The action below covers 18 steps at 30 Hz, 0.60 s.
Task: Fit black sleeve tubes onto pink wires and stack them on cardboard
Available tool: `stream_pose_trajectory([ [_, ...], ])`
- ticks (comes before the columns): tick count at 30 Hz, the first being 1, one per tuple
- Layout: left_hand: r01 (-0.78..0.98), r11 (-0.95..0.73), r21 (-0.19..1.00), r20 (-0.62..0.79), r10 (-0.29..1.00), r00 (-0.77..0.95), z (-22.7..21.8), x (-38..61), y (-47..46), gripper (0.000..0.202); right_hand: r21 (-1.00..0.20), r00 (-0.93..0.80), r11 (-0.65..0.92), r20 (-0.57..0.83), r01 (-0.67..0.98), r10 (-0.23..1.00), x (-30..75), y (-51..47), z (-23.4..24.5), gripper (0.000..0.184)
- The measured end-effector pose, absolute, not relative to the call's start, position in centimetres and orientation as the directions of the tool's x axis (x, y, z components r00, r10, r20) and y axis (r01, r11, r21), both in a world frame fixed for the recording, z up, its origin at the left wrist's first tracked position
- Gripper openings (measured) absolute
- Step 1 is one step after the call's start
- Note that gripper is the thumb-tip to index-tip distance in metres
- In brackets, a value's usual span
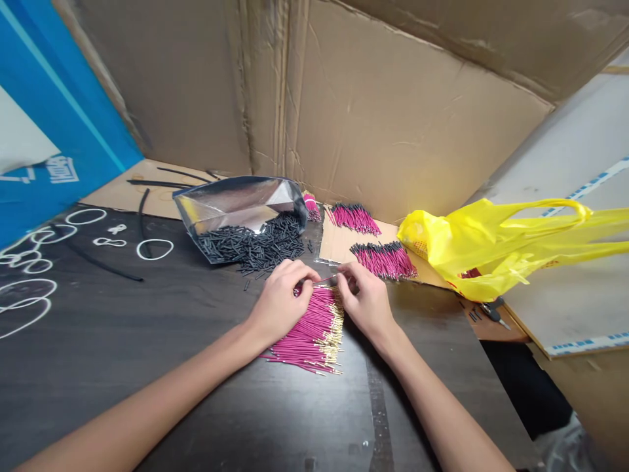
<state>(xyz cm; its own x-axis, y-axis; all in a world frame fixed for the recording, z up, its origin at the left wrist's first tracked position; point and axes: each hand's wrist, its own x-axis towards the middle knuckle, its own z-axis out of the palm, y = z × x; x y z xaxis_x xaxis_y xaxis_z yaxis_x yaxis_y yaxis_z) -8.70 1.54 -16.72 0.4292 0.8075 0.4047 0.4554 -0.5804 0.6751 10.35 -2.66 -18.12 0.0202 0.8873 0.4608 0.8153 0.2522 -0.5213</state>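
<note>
Both hands are close together over a pile of magenta wires (305,331) with gold-coloured tips on their right side. My left hand (281,300) pinches a single wire (324,280) between thumb and fingers. At that wire's right end, the fingertips of my right hand (366,298) are closed; whether a small piece sits in them is hidden. Just beyond my left hand, many short black tubes (250,246) spill from the mouth of a silvery bag (230,203) onto the dark table.
Magenta wires with black ends (386,260) lie in two rows on a cardboard sheet (337,241). A yellow plastic bag (452,249) stands at the right, near a key (496,314). White rubber bands (154,249) and black tubing lie left. Cardboard walls (393,118) close off the back.
</note>
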Motion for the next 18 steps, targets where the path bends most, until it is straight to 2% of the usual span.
stream_pose_trajectory([
  [4,0.607,-0.512,0.607,0.381,0.858,0.343,-17.0,-9.2,2.5,0.022,-0.505,-0.017,0.268,0.447,0.820,0.894,10.0,-2.7,-18.2,0.020],
  [9,0.760,-0.492,0.425,0.358,0.862,0.359,-17.3,-10.2,3.9,0.025,-0.487,-0.025,0.249,0.421,0.837,0.907,10.2,-2.3,-18.8,0.025],
  [15,0.840,-0.484,0.245,0.332,0.856,0.396,-17.3,-10.8,4.4,0.018,-0.537,0.052,0.147,0.336,0.830,0.940,10.6,-1.9,-19.1,0.014],
  [18,0.874,-0.472,0.115,0.337,0.846,0.413,-17.1,-10.8,4.3,0.018,-0.541,0.066,0.127,0.323,0.832,0.944,10.7,-2.0,-19.1,0.012],
])
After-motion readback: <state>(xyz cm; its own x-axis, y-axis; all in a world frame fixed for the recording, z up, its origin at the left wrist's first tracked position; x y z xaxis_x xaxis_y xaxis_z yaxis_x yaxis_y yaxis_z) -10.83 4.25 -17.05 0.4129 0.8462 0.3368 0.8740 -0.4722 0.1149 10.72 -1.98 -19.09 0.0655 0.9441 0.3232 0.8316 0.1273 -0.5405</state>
